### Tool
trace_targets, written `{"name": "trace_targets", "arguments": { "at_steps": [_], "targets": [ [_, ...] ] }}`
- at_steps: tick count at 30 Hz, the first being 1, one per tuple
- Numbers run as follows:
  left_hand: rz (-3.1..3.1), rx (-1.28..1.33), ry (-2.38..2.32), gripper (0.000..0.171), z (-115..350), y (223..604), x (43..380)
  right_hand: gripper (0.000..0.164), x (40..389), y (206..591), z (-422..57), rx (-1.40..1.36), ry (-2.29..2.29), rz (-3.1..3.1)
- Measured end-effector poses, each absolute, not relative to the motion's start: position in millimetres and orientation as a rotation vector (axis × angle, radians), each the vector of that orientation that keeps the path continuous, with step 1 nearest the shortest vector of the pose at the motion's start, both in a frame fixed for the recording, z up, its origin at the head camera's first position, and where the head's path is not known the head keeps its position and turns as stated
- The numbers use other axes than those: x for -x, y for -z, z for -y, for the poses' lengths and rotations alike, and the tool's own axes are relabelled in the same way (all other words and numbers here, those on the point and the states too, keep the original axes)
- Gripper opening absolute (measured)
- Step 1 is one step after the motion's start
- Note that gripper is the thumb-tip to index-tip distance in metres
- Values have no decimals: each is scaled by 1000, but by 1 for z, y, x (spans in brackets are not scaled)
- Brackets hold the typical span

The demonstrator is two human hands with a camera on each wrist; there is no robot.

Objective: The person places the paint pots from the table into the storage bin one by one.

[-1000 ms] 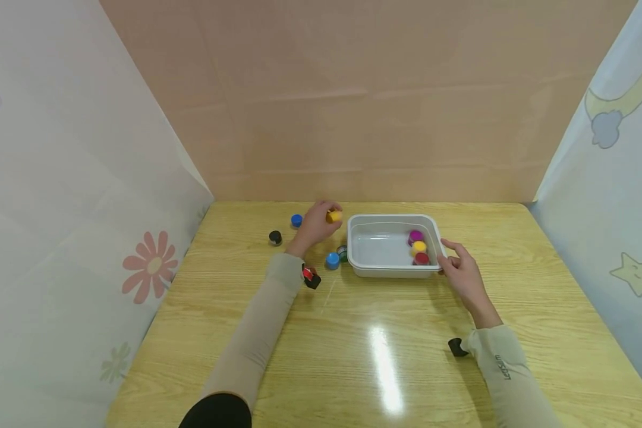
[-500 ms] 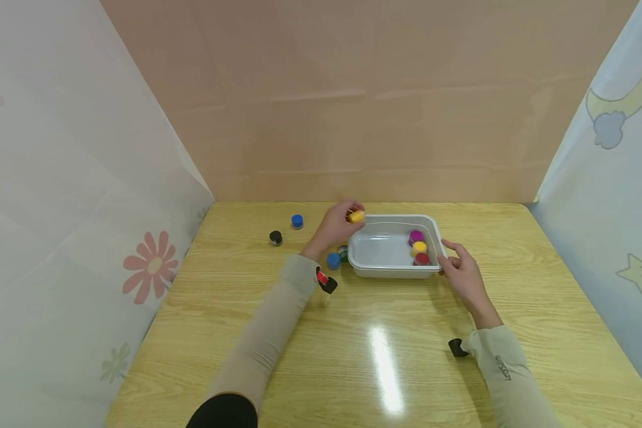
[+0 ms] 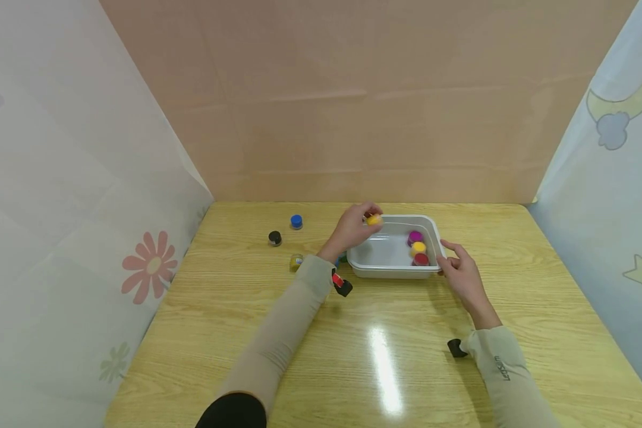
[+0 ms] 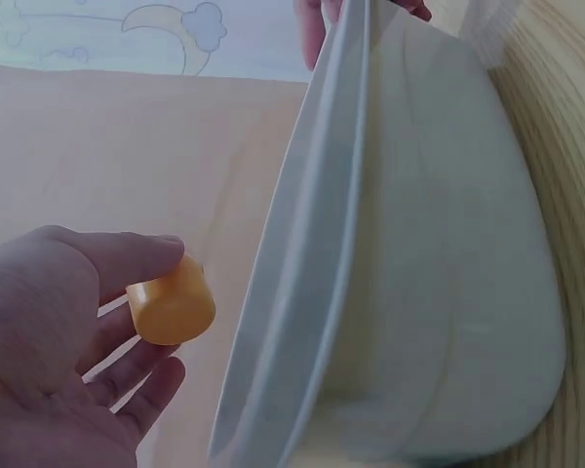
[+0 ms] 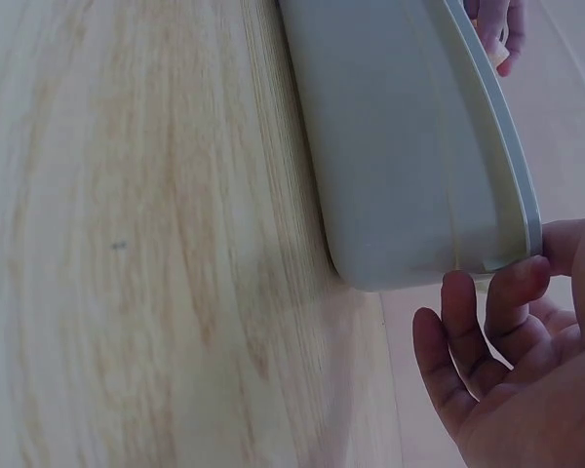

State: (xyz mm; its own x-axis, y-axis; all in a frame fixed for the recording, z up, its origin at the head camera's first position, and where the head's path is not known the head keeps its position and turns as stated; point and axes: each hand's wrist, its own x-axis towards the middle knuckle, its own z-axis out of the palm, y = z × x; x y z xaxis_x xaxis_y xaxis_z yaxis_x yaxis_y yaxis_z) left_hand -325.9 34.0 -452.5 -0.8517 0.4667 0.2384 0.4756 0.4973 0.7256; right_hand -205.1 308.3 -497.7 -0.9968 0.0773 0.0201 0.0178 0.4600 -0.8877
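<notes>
My left hand [image 3: 352,229] pinches a small jar with an orange lid [image 3: 374,220] between thumb and fingers, above the left back part of a white plastic box [image 3: 393,273]. In the left wrist view the orange lid [image 4: 174,310] faces the camera, beside the box's rim. At the box's right end, my right hand [image 3: 462,278] grips the rim, its thumb and curled fingers on either side in the right wrist view. Inside, along the right wall, stand a purple-lidded jar [image 3: 414,238], a yellow-lidded jar [image 3: 418,248] and a red-lidded jar [image 3: 420,260].
Left of the box, a blue-lidded jar [image 3: 296,222] and a black-lidded jar [image 3: 274,238] stand on the wooden table [image 3: 321,333]. A yellowish jar [image 3: 296,262] lies near my left cuff. Jars by the box's left wall are mostly hidden by my left wrist.
My left hand has carried the orange-lidded jar rightward, from beside the box to over its left part. The yellowish jar has come out from behind the left sleeve. My right hand keeps its grip.
</notes>
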Motion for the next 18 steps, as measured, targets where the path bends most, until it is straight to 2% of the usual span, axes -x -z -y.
{"name": "trace_targets", "arguments": {
  "at_steps": [18],
  "targets": [
    [2778,859,1376,31,-68,464,329,57,207,497,-308,101,-1591,2648]
  ]
}}
